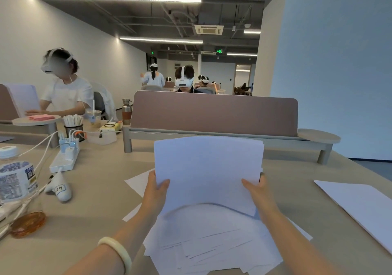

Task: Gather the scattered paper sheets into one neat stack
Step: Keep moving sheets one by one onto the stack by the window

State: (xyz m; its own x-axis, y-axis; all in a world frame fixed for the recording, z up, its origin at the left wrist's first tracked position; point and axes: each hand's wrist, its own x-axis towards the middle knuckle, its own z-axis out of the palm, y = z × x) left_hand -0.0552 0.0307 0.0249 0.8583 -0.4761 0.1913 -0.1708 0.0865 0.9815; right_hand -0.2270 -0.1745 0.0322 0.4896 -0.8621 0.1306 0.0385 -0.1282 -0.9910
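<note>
Paper in both hands: your left hand (158, 192) and right hand (257, 192) each pinch a side edge of the held sheaf (209, 168), thumbs on the near face, other fingers hidden behind it. You've got it upright, just above the table (95, 189). Beneath it a messy pile of loose sheets (212, 243) fans out toward you. One single sheet (360, 206) lies well apart on your right.

My upright white paper sheaf (209, 168) is over the loose white sheet pile (212, 243); clear plastic bottle (14, 179) far left.
</note>
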